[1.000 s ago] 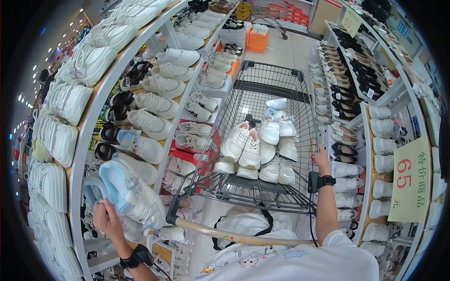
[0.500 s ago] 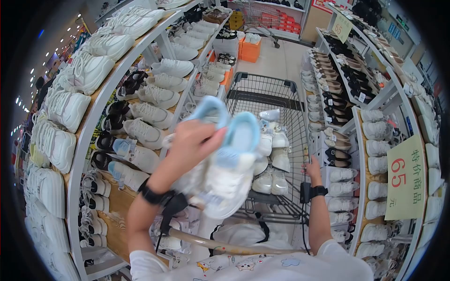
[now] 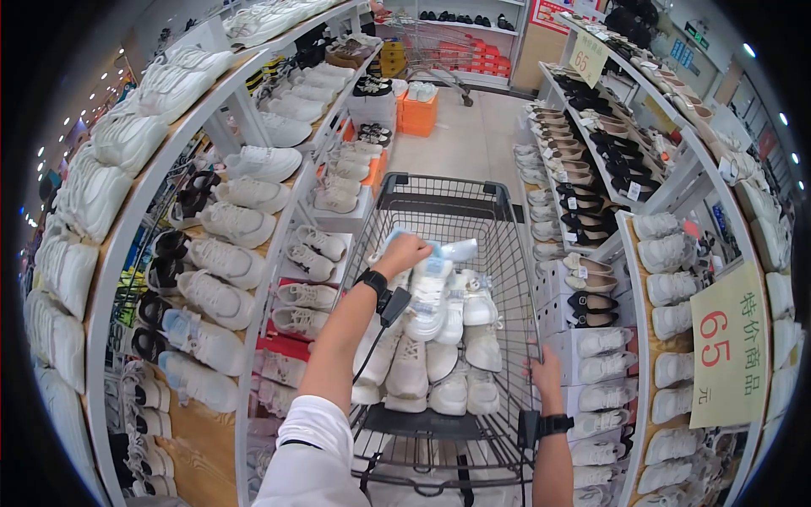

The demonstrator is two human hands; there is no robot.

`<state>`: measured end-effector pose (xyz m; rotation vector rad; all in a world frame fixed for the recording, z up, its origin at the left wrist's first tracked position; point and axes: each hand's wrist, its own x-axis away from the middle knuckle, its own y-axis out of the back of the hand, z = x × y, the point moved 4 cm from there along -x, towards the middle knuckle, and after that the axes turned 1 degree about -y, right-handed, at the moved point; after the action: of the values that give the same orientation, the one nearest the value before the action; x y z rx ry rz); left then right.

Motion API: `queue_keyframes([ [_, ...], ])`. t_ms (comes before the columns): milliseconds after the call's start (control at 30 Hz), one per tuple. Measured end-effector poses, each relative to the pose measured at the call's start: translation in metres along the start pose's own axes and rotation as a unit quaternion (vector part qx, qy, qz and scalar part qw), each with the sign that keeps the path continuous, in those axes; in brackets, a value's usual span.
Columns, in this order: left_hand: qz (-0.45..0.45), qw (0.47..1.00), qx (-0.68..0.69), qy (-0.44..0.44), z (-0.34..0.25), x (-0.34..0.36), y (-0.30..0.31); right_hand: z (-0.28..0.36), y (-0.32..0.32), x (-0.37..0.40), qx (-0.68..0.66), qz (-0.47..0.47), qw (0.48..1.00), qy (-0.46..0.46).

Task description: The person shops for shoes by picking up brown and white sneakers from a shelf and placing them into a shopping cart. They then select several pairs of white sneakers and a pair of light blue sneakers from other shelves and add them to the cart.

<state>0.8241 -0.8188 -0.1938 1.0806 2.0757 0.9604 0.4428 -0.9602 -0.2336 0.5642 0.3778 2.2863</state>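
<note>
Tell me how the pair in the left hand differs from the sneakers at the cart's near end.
The held pair shows light-blue lining; the near sneakers look plain off-white. The held pair is gripped by the left hand; the near sneakers lie loose, untouched. Both are inside the cart.

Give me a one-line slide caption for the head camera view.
Left hand holds blue-and-white sneakers inside a shopping cart of shoes; right hand rests on its rim.

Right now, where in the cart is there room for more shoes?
The far end of the cart, between its front wall and the shoe pile, is bare wire. The middle is crowded, where the left hand holds blue shoes.
</note>
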Motion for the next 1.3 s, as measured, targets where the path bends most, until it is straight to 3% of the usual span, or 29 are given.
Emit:
queue_keyframes([
  [67,0.019,0.998,-0.038,0.048,0.032,0.009,-0.021,-0.001,-0.001,0.003,-0.014,-0.006,1.000,-0.013],
  [133,-0.071,0.994,-0.006,0.088,0.061,0.030,-0.037,0.003,-0.002,0.005,-0.021,-0.013,1.000,-0.012],
  [167,-0.041,0.988,-0.015,0.150,0.069,0.035,-0.038,0.004,-0.002,0.006,-0.026,-0.018,0.999,-0.010],
  [200,-0.040,0.988,-0.015,0.150,0.067,0.040,-0.040,0.003,-0.002,0.005,-0.026,-0.019,0.999,-0.011],
  [267,-0.176,0.975,-0.042,0.126,0.062,0.060,-0.031,0.003,-0.001,0.007,-0.018,-0.029,0.999,0.012],
  [333,-0.129,0.979,-0.024,0.157,0.061,0.072,-0.033,0.003,-0.001,0.007,-0.016,-0.019,1.000,-0.016],
  [567,-0.255,0.958,-0.101,0.079,-0.016,0.143,0.026,0.000,0.001,0.006,-0.017,-0.003,0.999,-0.035],
  [667,-0.280,0.924,-0.214,0.145,-0.026,0.182,0.069,-0.009,0.002,0.002,-0.022,0.009,0.999,-0.024],
  [733,-0.243,0.903,-0.218,0.281,-0.010,0.210,0.078,-0.019,0.001,-0.001,-0.054,0.000,0.998,-0.012],
  [767,-0.183,0.907,-0.158,0.345,-0.003,0.225,0.077,-0.015,0.001,0.000,-0.049,0.002,0.999,-0.016],
  [833,-0.047,0.925,-0.059,0.373,-0.007,0.250,0.075,-0.014,0.002,0.002,-0.042,0.005,0.999,-0.023],
  [900,-0.044,0.924,0.041,0.377,0.025,0.276,0.037,-0.027,0.002,-0.003,-0.046,0.004,0.999,-0.023],
  [933,-0.095,0.921,0.085,0.368,0.008,0.284,0.045,-0.034,0.001,-0.007,-0.051,0.000,0.998,-0.023],
  [1000,-0.093,0.915,-0.050,0.390,-0.025,0.289,0.061,-0.037,0.001,-0.015,-0.035,0.000,0.999,-0.018],
  [1033,-0.097,0.918,-0.047,0.382,-0.018,0.292,0.055,-0.058,0.005,-0.047,0.083,-0.012,0.989,0.121],
  [1067,-0.120,0.922,-0.045,0.364,-0.019,0.294,0.054,-0.082,0.010,-0.077,0.236,-0.073,0.933,0.263],
  [1100,-0.129,0.924,-0.043,0.357,-0.015,0.296,0.050,-0.108,0.014,-0.104,0.349,-0.164,0.844,0.371],
  [1133,-0.138,0.927,-0.033,0.348,-0.006,0.298,0.043,-0.088,0.018,-0.104,0.390,-0.094,0.875,0.269],
  [1167,-0.141,0.927,-0.041,0.346,-0.001,0.301,0.037,-0.019,0.013,-0.047,0.154,0.075,0.984,-0.054],
  [1200,-0.144,0.927,-0.040,0.343,-0.016,0.305,0.044,-0.085,0.022,-0.126,0.284,0.060,0.955,0.061],
  [1267,-0.154,0.927,-0.059,0.337,-0.022,0.312,0.044,0.016,0.004,-0.022,0.166,0.021,0.984,-0.059],
  [1300,-0.171,0.923,-0.067,0.337,-0.027,0.315,0.044,-0.036,0.007,-0.081,0.227,-0.018,0.973,0.030],
])
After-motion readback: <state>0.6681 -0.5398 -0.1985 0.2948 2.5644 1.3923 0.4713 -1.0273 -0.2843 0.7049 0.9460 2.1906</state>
